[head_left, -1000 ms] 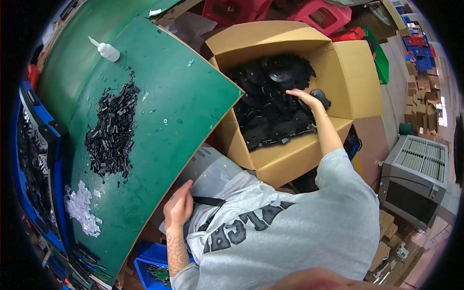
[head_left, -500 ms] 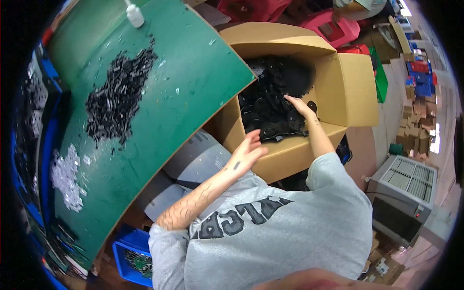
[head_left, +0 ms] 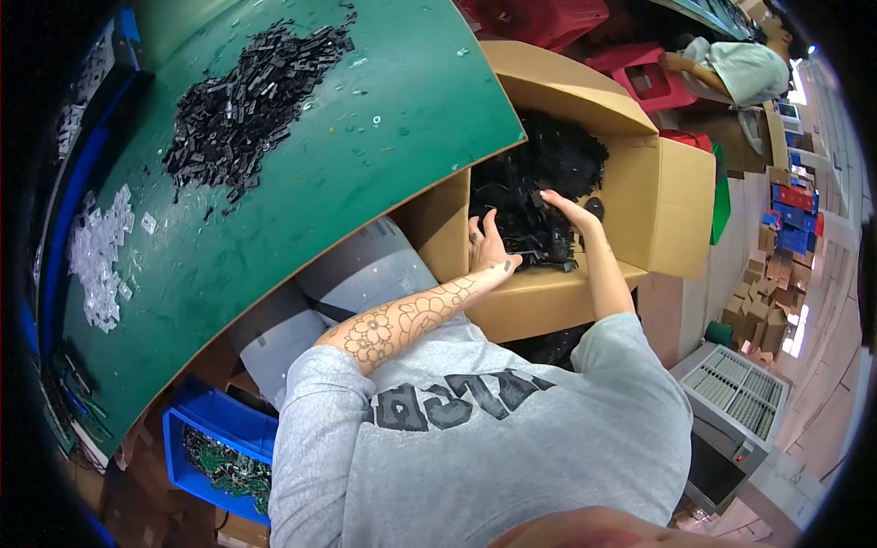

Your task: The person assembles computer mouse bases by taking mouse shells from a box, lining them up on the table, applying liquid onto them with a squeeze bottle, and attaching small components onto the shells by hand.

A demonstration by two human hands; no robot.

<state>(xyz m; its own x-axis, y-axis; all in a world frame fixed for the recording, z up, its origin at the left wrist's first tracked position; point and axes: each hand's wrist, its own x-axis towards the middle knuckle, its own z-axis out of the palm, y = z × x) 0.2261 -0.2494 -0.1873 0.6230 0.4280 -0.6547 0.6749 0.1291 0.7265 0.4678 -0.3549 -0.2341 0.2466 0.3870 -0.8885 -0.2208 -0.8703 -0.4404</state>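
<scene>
An open cardboard box (head_left: 676, 205) holds a heap of black plastic parts (head_left: 539, 164); their exact kind cannot be made out. Inside the near left corner of the box, my left hand (head_left: 491, 248) has its fingers spread and bent at the edge of the heap. My right hand (head_left: 571, 212) reaches over the right side of the heap, fingers stretched out, its fingertips against the black parts. Both hands are open, facing each other across some of the parts, and I see neither one gripping anything.
Left of the box stands a green-topped table (head_left: 402, 119) with a pile of small black pieces (head_left: 247, 110) and a pile of clear pieces (head_left: 105, 260). A blue bin (head_left: 215, 498) of circuit boards sits below. Beyond the box are a pink stool (head_left: 644, 78) and another person (head_left: 744, 73).
My left hand has moved from over the box's near edge down into the box, beside the black parts. My right hand stays over the heap. The whole view has shifted and turned slightly.
</scene>
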